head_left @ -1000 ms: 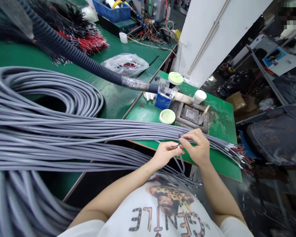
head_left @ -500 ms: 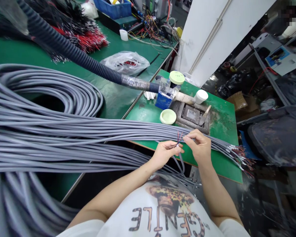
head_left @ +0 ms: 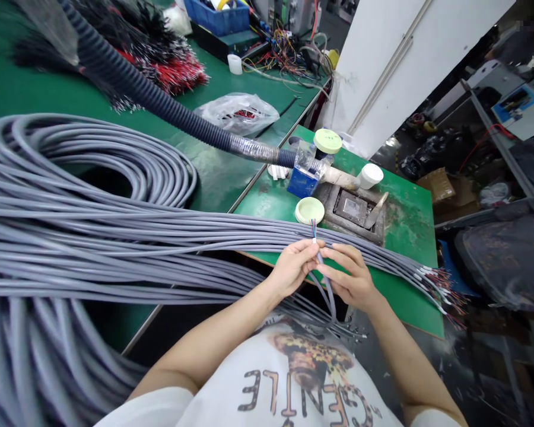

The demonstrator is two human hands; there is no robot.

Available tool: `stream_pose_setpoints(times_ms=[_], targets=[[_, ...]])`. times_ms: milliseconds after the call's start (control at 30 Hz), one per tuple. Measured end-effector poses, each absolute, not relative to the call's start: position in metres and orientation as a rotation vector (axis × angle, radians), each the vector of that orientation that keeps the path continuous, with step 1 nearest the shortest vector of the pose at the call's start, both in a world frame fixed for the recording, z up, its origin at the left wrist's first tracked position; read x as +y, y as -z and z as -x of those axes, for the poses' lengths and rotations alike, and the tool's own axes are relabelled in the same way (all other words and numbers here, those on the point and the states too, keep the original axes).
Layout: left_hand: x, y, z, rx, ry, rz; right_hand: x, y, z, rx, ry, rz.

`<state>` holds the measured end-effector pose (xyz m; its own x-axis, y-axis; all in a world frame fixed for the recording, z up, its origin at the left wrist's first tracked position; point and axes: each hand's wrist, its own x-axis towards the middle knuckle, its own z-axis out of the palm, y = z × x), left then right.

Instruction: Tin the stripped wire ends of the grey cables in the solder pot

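- Grey sheathed cable [head_left: 323, 279], a single length, stands upright between the hands, its white-sleeved tip topped by thin blue and red cores [head_left: 314, 226] pointing to 12 o'clock.
- Left hand [head_left: 293, 268] is clenched, thumb and fingers pinching the cable just below the white sleeve.
- Right hand [head_left: 349, 279] grasps the same cable slightly lower, just beside the left hand.
- Below the hands, the cable's lower length drops toward 6 o'clock, in front of the person's printed white T-shirt [head_left: 302, 367].
- Large bundle of grey cables [head_left: 115, 237] sweeps in from 9 o'clock, passes just behind the hands and ends at 4 o'clock in stripped red and black wires [head_left: 447, 293].
- Green table [head_left: 409, 237] lies under the bundle. At 12 o'clock on it sit a pale-green lid [head_left: 310, 210], a blue box [head_left: 301, 181] and a recessed metal tray [head_left: 351, 207].
- Black corrugated conduit [head_left: 146, 95] runs toward the blue box from 11 o'clock, over a second green table [head_left: 26, 89] carrying a plastic bag [head_left: 238, 112] and bunches of red and black wires [head_left: 178, 77].
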<state>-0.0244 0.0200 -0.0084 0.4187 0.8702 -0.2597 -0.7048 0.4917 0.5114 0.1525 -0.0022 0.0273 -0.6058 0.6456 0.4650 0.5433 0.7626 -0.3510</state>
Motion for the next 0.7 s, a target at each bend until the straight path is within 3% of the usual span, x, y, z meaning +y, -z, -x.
stream_pose_setpoints(times_ms=[400, 700], targets=[[0.031, -0.005, 0.08, 1.145, -1.085, -1.734, 0.08, -0.062, -0.131, -1.898, -0.175, 1.285], [0.039, -0.002, 0.087, 1.18, -0.867, -1.936, 0.121, -0.038, -0.118, -1.929, -0.21, 1.408]])
